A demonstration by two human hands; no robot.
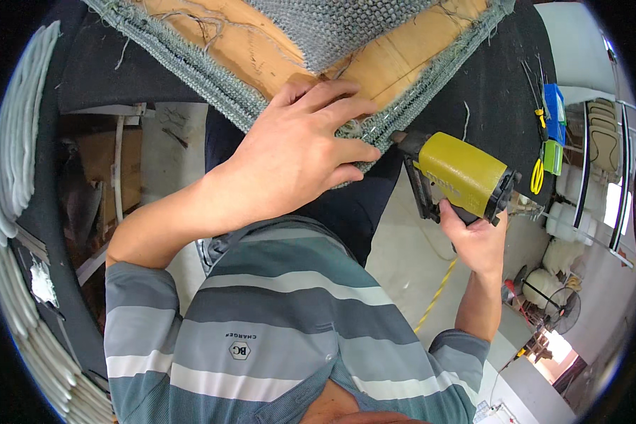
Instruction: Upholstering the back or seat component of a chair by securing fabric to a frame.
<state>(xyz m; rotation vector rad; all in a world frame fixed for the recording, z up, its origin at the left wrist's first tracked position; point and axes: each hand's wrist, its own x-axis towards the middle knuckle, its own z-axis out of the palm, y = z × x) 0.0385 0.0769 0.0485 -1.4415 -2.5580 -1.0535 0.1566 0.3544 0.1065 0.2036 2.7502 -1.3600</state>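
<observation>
A wooden panel [244, 56] with grey-green woven fabric [184, 74] folded over its edges lies at the top centre, one corner pointing towards me. Over that corner my left hand [300, 145] is closed, its fingers pressing and gripping the gathered fabric; what lies under the palm is hidden. My right hand [477, 237] is wrapped round the handle of a yellow and black pneumatic staple gun [463, 173]. The gun's nose points left and meets, or nearly meets, the fabric edge beside my left fingertips. Loose threads hang from the fabric.
The panel rests on a black-covered work table [491, 85]. On its right lie yellow-handled scissors [537, 175] and blue and green boxes [555, 127]. A yellow hose [437, 297] crosses the floor. Pale padded strips [25, 127] hang at far left; a fan [562, 306] stands at right.
</observation>
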